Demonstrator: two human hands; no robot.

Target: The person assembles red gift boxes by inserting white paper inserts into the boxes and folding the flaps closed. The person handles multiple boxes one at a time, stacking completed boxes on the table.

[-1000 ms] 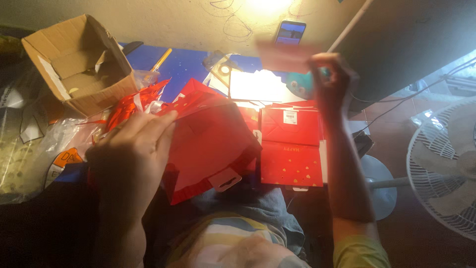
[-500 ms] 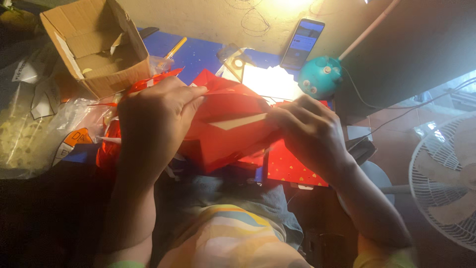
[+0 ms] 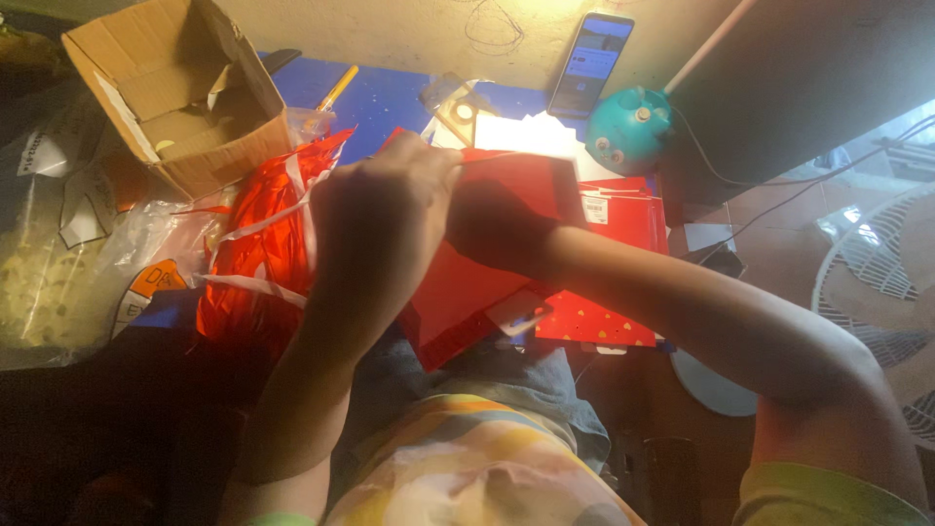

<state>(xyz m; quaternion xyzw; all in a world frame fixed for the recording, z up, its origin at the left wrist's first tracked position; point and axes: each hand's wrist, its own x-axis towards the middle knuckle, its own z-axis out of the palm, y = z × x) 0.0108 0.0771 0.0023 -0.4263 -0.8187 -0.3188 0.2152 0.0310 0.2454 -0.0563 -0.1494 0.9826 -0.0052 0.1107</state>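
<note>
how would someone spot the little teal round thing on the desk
Start at the blue desk top along the pale wall. A phone leans at its far edge. Right beside it sits the teal round gadget, the only teal, ball-shaped thing among flat red paper bags.

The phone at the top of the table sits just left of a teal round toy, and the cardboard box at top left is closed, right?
Not quite: in the head view the cardboard box is open, flaps up. The phone does sit just left of the teal round toy.

Counted are two hands, left (image 3: 375, 219) and right (image 3: 492, 219), one cardboard box (image 3: 170, 88) (open), one phone (image 3: 589, 63), one teal toy (image 3: 628, 131), one fan (image 3: 877, 292).
</note>
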